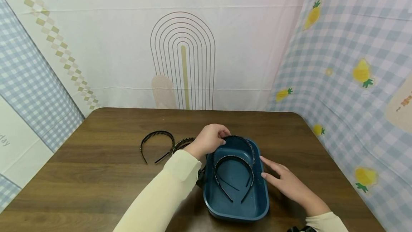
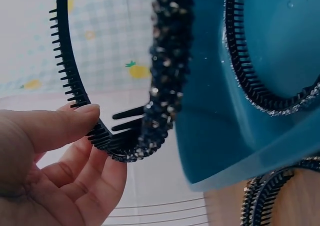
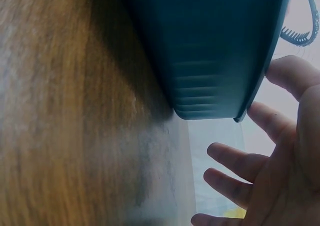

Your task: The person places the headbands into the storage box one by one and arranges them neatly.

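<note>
My left hand pinches a black toothed headband with sparkling stones, thumb on its inner side. The band hangs over the far part of a blue plastic basin. Inside the basin lies another dark headband, its ends toward me. At the basin's right rim, my right hand touches with thumb and index fingertip, the other fingers spread and straight in the right wrist view.
Left of the basin a black headband lies on the brown wooden table. More headbands sit beside it, partly hidden by my left hand. Patterned cloth hangs behind the table and along both sides.
</note>
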### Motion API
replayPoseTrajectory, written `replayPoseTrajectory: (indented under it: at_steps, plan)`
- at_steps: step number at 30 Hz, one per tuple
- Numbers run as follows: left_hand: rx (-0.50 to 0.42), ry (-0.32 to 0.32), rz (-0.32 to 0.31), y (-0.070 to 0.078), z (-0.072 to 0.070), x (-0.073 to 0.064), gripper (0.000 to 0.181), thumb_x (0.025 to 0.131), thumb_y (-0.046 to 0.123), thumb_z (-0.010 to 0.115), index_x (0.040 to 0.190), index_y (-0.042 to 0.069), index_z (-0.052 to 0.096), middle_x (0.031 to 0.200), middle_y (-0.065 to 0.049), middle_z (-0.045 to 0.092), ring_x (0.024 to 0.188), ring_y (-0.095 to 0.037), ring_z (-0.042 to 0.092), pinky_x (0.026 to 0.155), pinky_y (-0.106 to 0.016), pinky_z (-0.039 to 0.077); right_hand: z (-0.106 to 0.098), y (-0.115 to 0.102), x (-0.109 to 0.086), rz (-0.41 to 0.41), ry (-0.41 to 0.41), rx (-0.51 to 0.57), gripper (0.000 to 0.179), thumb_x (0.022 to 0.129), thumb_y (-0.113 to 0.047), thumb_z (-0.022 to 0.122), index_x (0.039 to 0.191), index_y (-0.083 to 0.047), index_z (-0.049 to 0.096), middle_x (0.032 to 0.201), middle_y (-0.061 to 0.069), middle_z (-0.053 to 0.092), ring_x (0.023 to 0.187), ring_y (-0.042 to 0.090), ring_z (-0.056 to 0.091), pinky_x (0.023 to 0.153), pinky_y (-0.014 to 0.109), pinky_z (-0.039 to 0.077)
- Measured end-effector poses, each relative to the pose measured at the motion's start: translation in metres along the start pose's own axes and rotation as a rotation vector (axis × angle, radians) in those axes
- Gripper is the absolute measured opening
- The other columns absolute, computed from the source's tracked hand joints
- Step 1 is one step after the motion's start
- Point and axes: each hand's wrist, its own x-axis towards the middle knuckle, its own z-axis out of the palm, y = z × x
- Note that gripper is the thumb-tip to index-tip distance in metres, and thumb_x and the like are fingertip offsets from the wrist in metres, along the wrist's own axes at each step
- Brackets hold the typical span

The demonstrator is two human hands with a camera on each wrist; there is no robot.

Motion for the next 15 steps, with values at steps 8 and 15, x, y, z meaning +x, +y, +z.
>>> replayPoseTrajectory:
  at_steps: [8,15]
  plan:
    - [-0.009,-0.040,-0.039,0.001,0.012,0.003,0.028,0.088,-0.004,0.065,0.113,0.009,0.068,0.102,-0.008,0.060,0.093,-0.021,0.057,0.080,-0.035,0.050,-0.001,0.001,0.000,0.004,-0.006,0.001,0.068,0.096,-0.053,0.050,0.153,-0.024,0.029,0.154,0.020,0.028,0.139,0.049,0.020,0.098,0.071,0.028]
    - [0.022,-0.062,-0.050,0.000,0.019,0.005,0.028,0.088,-0.005,0.064,0.114,0.008,0.068,0.098,-0.006,0.058,0.091,-0.019,0.055,0.079,-0.033,0.048,0.000,0.000,0.001,0.003,-0.001,-0.009,0.068,0.096,-0.053,0.050,0.153,-0.023,0.030,0.154,0.020,0.030,0.138,0.049,0.021,0.098,0.071,0.028]
